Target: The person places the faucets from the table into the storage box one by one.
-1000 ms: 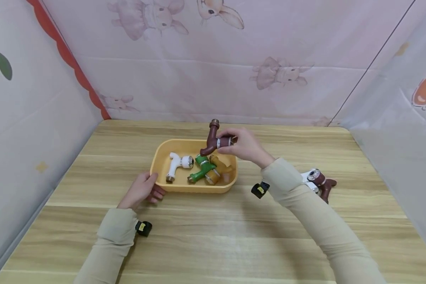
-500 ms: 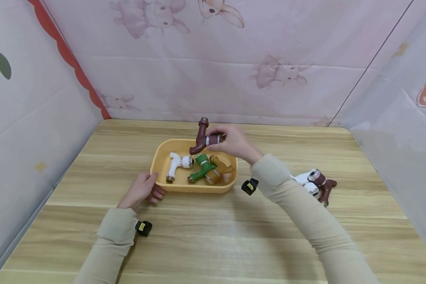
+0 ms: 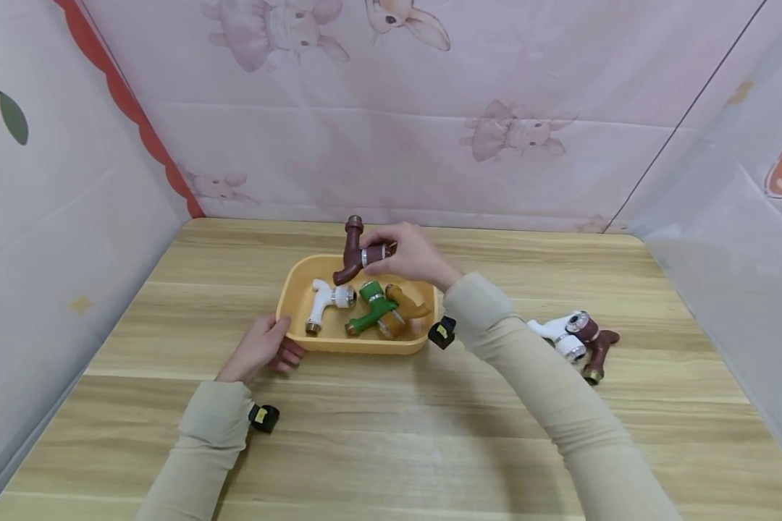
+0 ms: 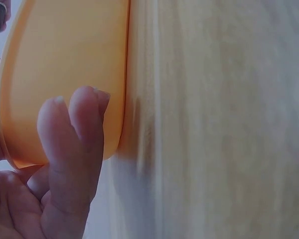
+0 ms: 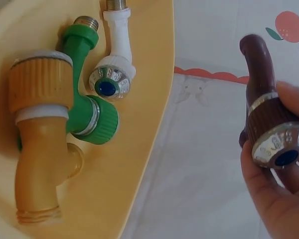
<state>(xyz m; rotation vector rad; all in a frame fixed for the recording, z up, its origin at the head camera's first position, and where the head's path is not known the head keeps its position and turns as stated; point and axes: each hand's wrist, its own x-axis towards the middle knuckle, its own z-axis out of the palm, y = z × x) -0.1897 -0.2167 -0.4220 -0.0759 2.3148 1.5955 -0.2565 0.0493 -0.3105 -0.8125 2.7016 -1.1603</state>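
Note:
My right hand [image 3: 409, 253] pinches a dark maroon faucet [image 3: 352, 253] by its ribbed knob, above the back rim of a yellow-orange basin [image 3: 358, 346]. The faucet's threaded end points up and its spout angles down to the left. Inside the basin lie a white faucet [image 3: 321, 307], a green faucet [image 3: 370, 311] and an orange-yellow faucet [image 3: 404, 304], the last two crossing each other. My left hand [image 3: 261, 347] grips the basin's front left corner, thumb over the rim [image 4: 20, 164] and fingers against the outer wall.
Right of the basin, beside my right forearm, a white faucet [image 3: 560, 334] and another maroon faucet [image 3: 598, 354] lie together on the wooden table [image 3: 365, 434]. Printed cloth walls [image 3: 391, 145] stand behind and at both sides.
My right hand has carried the maroon faucet leftward along the back of the basin. My left hand and the basin have stayed in place. More of the faucets on the table now shows.

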